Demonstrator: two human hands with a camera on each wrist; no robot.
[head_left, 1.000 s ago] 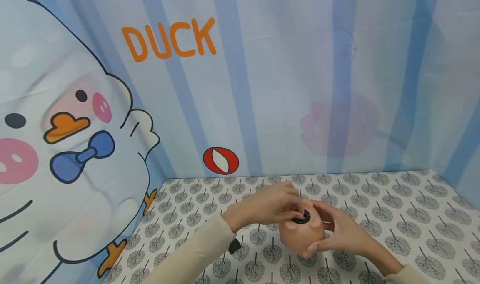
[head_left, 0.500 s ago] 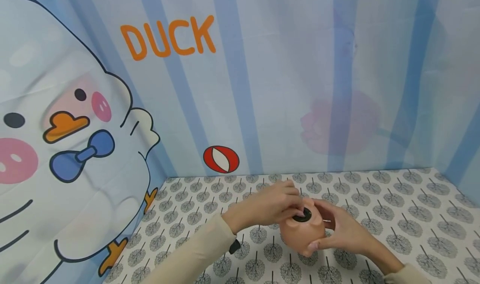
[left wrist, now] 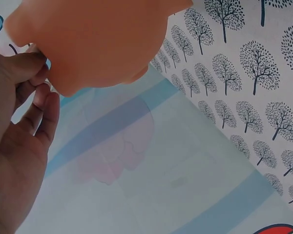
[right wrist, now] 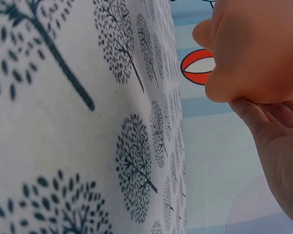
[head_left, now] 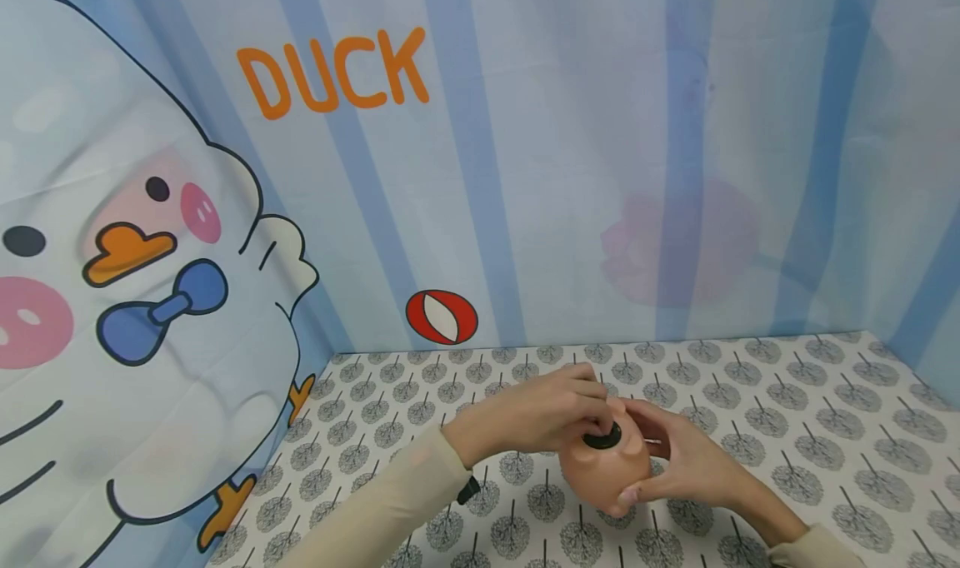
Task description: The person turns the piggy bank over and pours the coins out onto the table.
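A peach-orange piggy bank (head_left: 600, 478) is tipped in the head view so that its underside, with a round black plug (head_left: 603, 440), faces up. My right hand (head_left: 693, 458) grips its body from the right, the thumb on the near side. From the left, my left hand (head_left: 558, 408) pinches at the plug with curled fingers. The left wrist view shows the left hand's bent fingertips (left wrist: 50, 100) beside the piggy bank (left wrist: 102, 44); the plug is hidden there. In the right wrist view, right-hand fingers lie against the piggy bank's rounded body (right wrist: 259, 58).
A white tablecloth (head_left: 397, 468) printed with dark trees covers the table. Behind it hangs a blue striped curtain (head_left: 570, 176) with a printed duck on the left. A small black object (head_left: 468, 490) shows just below the left sleeve (head_left: 390, 497).
The left fingers have shifted slightly on the black plug, whose dark rim looks a little more raised. The right hand keeps its grip, and the piggy bank is almost still.
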